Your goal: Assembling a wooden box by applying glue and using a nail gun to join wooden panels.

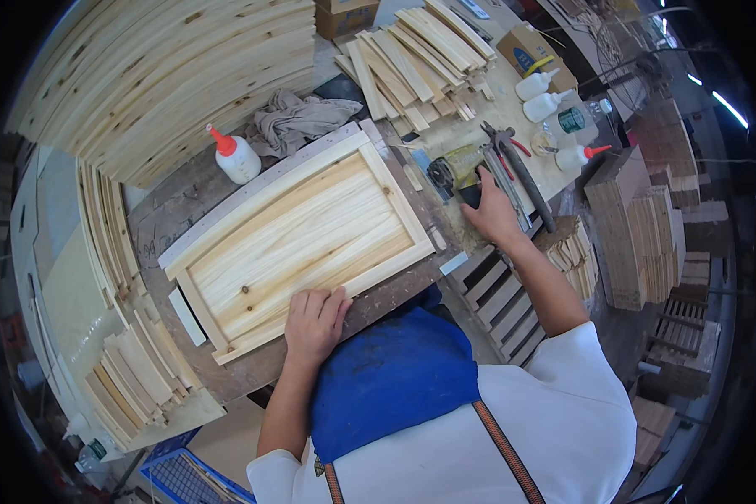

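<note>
A pale wooden framed panel (302, 231) lies flat on the dark worn workbench (378, 302). My left hand (313, 323) rests palm down on the panel's near edge, fingers together. My right hand (489, 214) reaches to the right and grips the black handle of a nail gun (466, 172) lying on the bench beside the panel. A white glue bottle with a red tip (235, 155) stands at the panel's far left corner.
Stacks of curved pine boards (168, 76) fill the back left. Short wooden slats (416, 59) are piled behind the panel, beside a grey rag (298, 118). Several glue bottles (546, 97) and a cardboard box (529, 50) sit at back right. More slats (134, 378) lie lower left.
</note>
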Motion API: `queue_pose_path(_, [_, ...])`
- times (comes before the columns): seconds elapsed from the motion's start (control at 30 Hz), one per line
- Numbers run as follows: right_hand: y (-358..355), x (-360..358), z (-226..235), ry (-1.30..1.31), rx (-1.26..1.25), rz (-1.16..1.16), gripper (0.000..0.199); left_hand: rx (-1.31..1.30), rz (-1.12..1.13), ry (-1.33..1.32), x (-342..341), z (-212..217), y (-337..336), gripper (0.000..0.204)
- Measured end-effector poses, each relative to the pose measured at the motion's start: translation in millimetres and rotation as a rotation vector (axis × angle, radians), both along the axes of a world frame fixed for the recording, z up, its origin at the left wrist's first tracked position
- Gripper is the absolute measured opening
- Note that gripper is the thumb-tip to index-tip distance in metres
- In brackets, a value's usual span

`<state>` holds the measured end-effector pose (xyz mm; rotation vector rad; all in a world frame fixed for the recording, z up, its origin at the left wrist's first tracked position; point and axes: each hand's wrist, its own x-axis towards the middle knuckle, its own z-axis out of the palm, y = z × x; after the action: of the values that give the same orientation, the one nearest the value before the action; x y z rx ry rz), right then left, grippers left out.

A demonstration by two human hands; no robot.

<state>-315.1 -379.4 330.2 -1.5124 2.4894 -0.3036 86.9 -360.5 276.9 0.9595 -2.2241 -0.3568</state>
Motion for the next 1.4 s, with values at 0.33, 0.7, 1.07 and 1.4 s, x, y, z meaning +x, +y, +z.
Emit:
queue_pose_path(0.33, [-50.5, -16.1, 109.3, -0.396, 0.007, 0.081, 0.039, 0.0, 0.026, 0.01, -7.8, 5.9, 4.2, 0.03])
queue_pose_path(0.7, [-143.2, 56.5, 98.0, -0.618, 0.218, 0.218, 0.019, -0.027, 0.011, 0.03, -10.2, 5.5, 0.0, 0.029])
queue_pose_path(1.07, [-147.5, 61.6, 103.7, -0.548, 0.21, 0.229, 0.02, -0.035, -0.009, 0.041, -12.5, 9.4, 0.9, 0.029])
queue_pose_path(1.4, [-145.5, 63.2, 130.3, -0.514, 0.297, 0.244, 0.017, -0.034, -0.006, 0.052, -13.1, 8.3, -1.3, 0.029])
